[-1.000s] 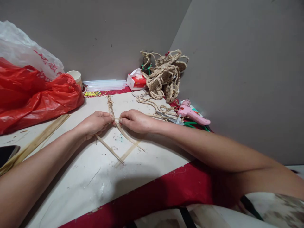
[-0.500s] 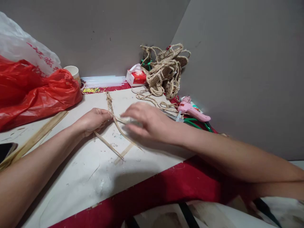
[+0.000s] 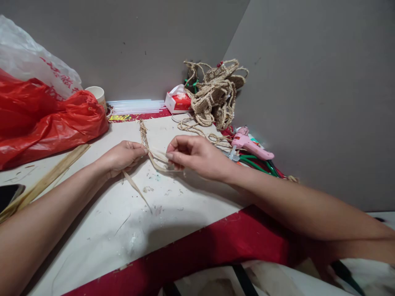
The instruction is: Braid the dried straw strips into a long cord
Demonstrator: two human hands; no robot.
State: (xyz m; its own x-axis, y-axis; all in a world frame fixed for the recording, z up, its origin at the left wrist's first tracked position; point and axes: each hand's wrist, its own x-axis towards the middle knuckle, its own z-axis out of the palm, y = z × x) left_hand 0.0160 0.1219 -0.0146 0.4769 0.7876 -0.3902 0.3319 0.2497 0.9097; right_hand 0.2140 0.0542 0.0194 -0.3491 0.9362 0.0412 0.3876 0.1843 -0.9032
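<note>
Right hand is now closing on the strands, having shifted from the spread, blurred posture of the earlier frame; the flat strip then lying below it on the table is no longer showing in that place.

At the far left, a clear bag with red lettering is standing behind a red plastic bag. A dark flat object is lying at the edge of view, beside long dried strips running past the left forearm. A paper cup is standing just beside the red bag, with translucent sticks lying along the back.

Left hand is gripping the near end of a narrow braid, which is lying on the table and extending away toward the back. A loose strand is trailing from beneath this hand. Right of the braid's end, the right hand is pinching a pale strand between thumb and fingers. A curved strand is passing below; whether it is also being held cannot be told.

Farther right, a tissue pack is sitting beside a heap of braided cord. A pink glue gun is lying near green handles.
</note>
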